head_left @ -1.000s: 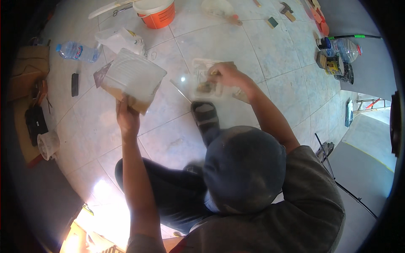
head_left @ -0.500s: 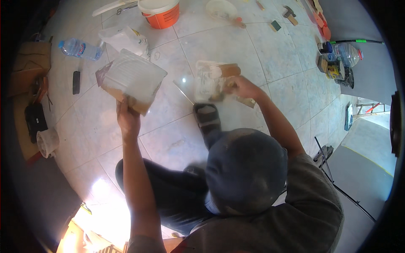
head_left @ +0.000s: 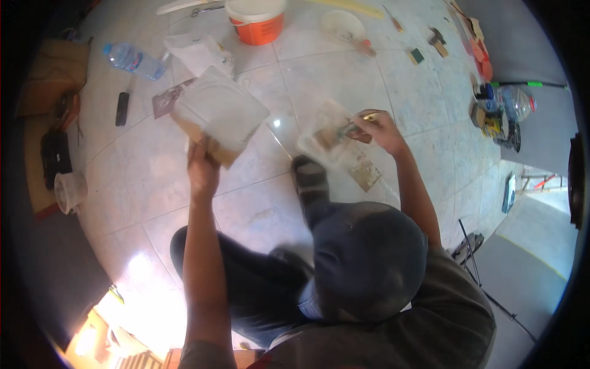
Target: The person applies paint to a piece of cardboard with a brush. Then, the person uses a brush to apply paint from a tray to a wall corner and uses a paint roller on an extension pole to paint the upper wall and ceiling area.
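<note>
My left hand (head_left: 203, 166) grips the lower edge of a square panel (head_left: 226, 106), held up with its whitish face showing and a brown strip along its near side. Just beyond it, a reddish-brown flat piece (head_left: 171, 99) shows on the floor, partly covered by the panel. On the right, my right hand (head_left: 380, 130) closes on a short tool (head_left: 351, 131) with brown and yellowish parts, smeared by motion; its kind cannot be made out. The tool is over a white tray (head_left: 313, 147), also blurred. Beside the tray, a brown piece with white smears (head_left: 365, 173) lies on the floor.
An orange bucket (head_left: 258, 29), a white bag (head_left: 193, 52) and a water bottle (head_left: 132, 61) stand or lie beyond my left hand. Farther right are a round white dish (head_left: 343, 27), a sponge (head_left: 417, 56) and a hammer (head_left: 437, 42). My sandalled foot (head_left: 309, 175) is near the tray.
The whole view has shifted slightly. My right hand has moved right and the tool in it shows more. The tray looks blurred and turned. My left hand still holds the panel.
</note>
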`<state>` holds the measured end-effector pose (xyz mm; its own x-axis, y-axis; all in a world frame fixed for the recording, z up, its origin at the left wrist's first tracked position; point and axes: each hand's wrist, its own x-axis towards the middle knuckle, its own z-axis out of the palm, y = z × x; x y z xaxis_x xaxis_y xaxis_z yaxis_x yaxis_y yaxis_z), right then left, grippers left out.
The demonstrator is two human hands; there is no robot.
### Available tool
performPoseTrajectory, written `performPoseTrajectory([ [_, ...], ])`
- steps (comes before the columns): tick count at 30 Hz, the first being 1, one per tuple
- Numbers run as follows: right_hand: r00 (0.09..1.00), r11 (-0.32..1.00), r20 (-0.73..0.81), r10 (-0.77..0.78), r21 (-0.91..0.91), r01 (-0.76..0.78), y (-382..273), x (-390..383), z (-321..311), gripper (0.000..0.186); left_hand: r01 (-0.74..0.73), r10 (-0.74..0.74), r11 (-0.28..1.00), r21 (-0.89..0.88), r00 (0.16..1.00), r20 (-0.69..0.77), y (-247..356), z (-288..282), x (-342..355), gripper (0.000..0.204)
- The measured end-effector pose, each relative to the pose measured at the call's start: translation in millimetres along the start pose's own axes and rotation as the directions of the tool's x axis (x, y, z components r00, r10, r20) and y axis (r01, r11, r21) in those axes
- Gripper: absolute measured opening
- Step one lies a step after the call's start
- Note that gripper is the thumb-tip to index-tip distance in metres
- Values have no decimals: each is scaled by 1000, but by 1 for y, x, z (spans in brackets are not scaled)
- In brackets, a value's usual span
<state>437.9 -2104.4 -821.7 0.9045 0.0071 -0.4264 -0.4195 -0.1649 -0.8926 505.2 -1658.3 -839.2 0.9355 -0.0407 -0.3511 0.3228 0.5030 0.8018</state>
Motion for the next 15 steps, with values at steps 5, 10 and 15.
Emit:
performPoseTrajectory([
  [5,976,810,-197,-92,555,188,-44,-2,12,25,22,-11,988,150,997,-73,-22,-3,4,32],
  [10,955,820,-180,-234,492,293,-134,8,65,26,-70,94,948,310,993,-64,-29,-6,6,42],
  [15,586,529,115,-802,-318,787,-161,21,152,27,-183,138,911,370,980,145,-10,7,-1,44],
])
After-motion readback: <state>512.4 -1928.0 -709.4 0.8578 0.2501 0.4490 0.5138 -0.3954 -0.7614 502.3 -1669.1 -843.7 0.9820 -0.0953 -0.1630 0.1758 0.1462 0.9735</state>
